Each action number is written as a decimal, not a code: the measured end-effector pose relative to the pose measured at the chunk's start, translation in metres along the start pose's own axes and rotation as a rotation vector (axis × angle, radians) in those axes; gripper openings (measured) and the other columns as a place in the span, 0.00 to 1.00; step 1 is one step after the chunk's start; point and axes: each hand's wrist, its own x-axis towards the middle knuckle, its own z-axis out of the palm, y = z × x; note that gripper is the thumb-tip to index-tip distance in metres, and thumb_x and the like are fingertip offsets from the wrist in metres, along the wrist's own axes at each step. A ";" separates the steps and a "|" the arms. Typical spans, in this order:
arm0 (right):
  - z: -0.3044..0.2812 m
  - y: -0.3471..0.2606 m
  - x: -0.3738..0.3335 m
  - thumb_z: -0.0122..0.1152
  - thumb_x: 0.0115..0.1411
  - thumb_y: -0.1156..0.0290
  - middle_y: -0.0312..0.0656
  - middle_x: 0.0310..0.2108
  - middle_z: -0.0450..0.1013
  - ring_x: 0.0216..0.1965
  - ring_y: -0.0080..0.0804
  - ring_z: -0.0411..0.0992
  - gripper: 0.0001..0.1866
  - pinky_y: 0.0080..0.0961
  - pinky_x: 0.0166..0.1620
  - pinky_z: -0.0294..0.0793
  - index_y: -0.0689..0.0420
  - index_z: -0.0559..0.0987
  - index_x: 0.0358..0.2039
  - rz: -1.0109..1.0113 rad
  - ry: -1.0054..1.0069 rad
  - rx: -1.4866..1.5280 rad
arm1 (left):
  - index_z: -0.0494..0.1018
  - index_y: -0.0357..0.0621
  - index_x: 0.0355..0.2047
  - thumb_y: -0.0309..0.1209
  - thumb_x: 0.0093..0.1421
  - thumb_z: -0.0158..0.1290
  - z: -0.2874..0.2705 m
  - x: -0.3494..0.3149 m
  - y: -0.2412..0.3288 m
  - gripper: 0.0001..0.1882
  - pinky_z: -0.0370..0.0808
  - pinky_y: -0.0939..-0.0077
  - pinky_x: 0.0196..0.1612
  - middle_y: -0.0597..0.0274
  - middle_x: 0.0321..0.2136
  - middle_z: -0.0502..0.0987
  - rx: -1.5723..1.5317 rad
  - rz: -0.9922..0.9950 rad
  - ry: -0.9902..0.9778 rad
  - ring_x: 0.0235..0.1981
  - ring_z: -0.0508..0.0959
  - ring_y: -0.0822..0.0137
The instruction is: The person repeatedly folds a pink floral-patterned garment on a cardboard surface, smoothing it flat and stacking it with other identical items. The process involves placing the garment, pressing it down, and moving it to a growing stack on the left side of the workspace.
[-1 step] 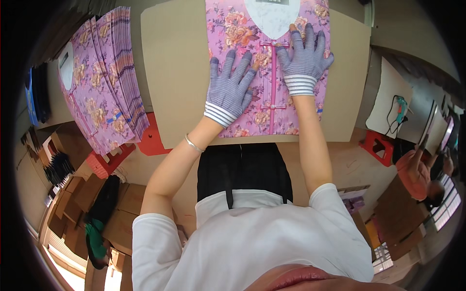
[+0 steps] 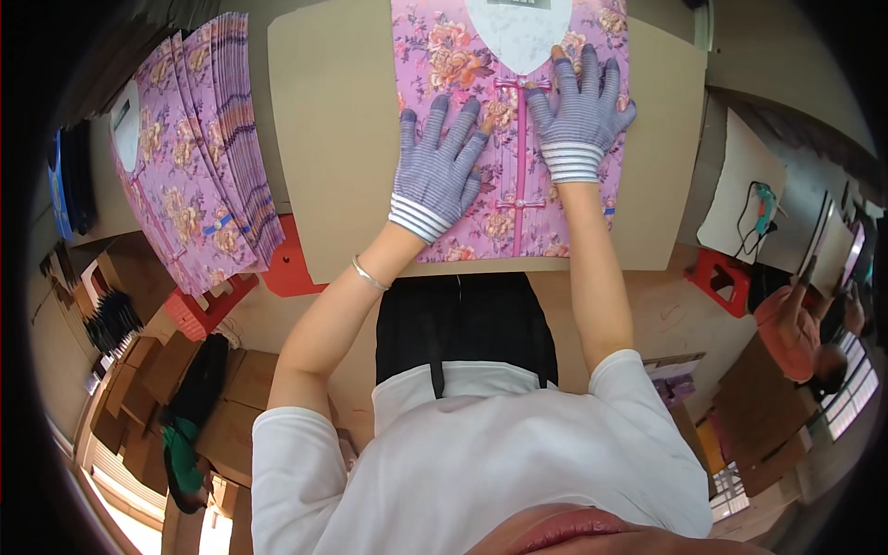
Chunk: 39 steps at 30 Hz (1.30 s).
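A folded pink floral garment [image 2: 495,229], with pink knotted fastenings down its front and a pale oval at the neck, lies flat before me. It rests on a brown cardboard sheet [image 2: 338,139]. My left hand [image 2: 437,166], in a grey striped knit glove, is spread flat on the garment's left part. My right hand [image 2: 583,120], in a matching glove, lies with fingers apart on its right part, over the middle seam near the upper fastening. Both hands are empty; they only touch the cloth.
At the left stands a stack of similar folded garments [image 2: 194,166], above a red stool [image 2: 294,259]. To the right are another red stool [image 2: 723,282] and a teal glue gun [image 2: 764,208] with a black cord. Cardboard boxes [image 2: 236,407] fill the lower left. Other people are at both sides.
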 end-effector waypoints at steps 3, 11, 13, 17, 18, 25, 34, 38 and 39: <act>-0.001 0.000 0.000 0.61 0.54 0.43 0.41 0.64 0.62 0.67 0.49 0.54 0.32 0.76 0.58 0.47 0.38 0.75 0.58 0.000 -0.008 -0.005 | 0.72 0.43 0.56 0.38 0.56 0.51 0.001 0.000 0.000 0.26 0.45 0.31 0.66 0.53 0.68 0.57 -0.001 0.001 0.000 0.68 0.54 0.40; -0.001 -0.001 -0.001 0.62 0.53 0.43 0.41 0.64 0.63 0.66 0.48 0.55 0.29 0.75 0.58 0.48 0.41 0.78 0.54 -0.002 0.005 0.013 | 0.71 0.44 0.56 0.38 0.56 0.51 0.001 -0.001 0.000 0.27 0.45 0.32 0.67 0.53 0.68 0.57 -0.016 -0.001 0.012 0.68 0.54 0.40; -0.002 -0.001 -0.001 0.62 0.53 0.44 0.40 0.63 0.64 0.66 0.48 0.56 0.29 0.74 0.57 0.49 0.42 0.78 0.53 -0.005 0.011 0.017 | 0.70 0.44 0.57 0.38 0.57 0.51 0.000 -0.002 0.000 0.27 0.45 0.32 0.67 0.53 0.68 0.57 -0.008 -0.003 -0.009 0.68 0.54 0.40; -0.001 -0.001 -0.002 0.62 0.52 0.45 0.40 0.63 0.65 0.65 0.48 0.57 0.29 0.73 0.57 0.50 0.43 0.78 0.53 -0.021 0.036 0.007 | 0.68 0.47 0.59 0.39 0.58 0.51 -0.003 0.005 0.001 0.28 0.46 0.32 0.66 0.54 0.68 0.58 -0.017 -0.001 -0.002 0.68 0.54 0.40; -0.001 -0.001 -0.002 0.62 0.52 0.45 0.40 0.62 0.65 0.65 0.48 0.57 0.29 0.73 0.57 0.50 0.43 0.77 0.53 -0.026 0.042 0.006 | 0.68 0.48 0.60 0.40 0.58 0.50 -0.003 0.009 0.000 0.28 0.46 0.31 0.66 0.55 0.68 0.58 -0.017 0.001 -0.004 0.68 0.54 0.41; -0.001 0.000 -0.004 0.61 0.54 0.48 0.41 0.64 0.63 0.65 0.47 0.57 0.30 0.75 0.57 0.50 0.46 0.75 0.56 -0.050 0.021 0.027 | 0.66 0.55 0.63 0.39 0.61 0.49 0.010 0.050 -0.003 0.28 0.45 0.27 0.65 0.69 0.66 0.62 -0.061 0.070 0.099 0.69 0.54 0.48; -0.052 0.048 -0.087 0.58 0.55 0.53 0.42 0.65 0.62 0.67 0.43 0.57 0.31 0.62 0.67 0.47 0.50 0.71 0.59 -0.499 -0.358 0.328 | 0.70 0.56 0.59 0.37 0.58 0.53 0.005 0.052 0.002 0.26 0.45 0.22 0.62 0.71 0.65 0.64 -0.023 0.040 0.063 0.68 0.57 0.47; -0.024 0.061 -0.006 0.58 0.57 0.55 0.42 0.62 0.66 0.65 0.40 0.61 0.29 0.59 0.67 0.50 0.49 0.72 0.58 -0.714 -0.254 0.206 | 0.68 0.57 0.62 0.35 0.59 0.51 0.006 0.051 0.001 0.28 0.43 0.23 0.63 0.71 0.66 0.64 -0.033 0.027 0.022 0.68 0.57 0.46; -0.009 0.064 0.031 0.59 0.57 0.58 0.42 0.61 0.67 0.64 0.39 0.62 0.28 0.58 0.65 0.55 0.49 0.72 0.59 -0.688 -0.180 0.266 | 0.68 0.57 0.61 0.35 0.59 0.51 0.008 0.050 0.001 0.27 0.43 0.23 0.63 0.71 0.66 0.64 -0.029 0.020 0.028 0.68 0.57 0.45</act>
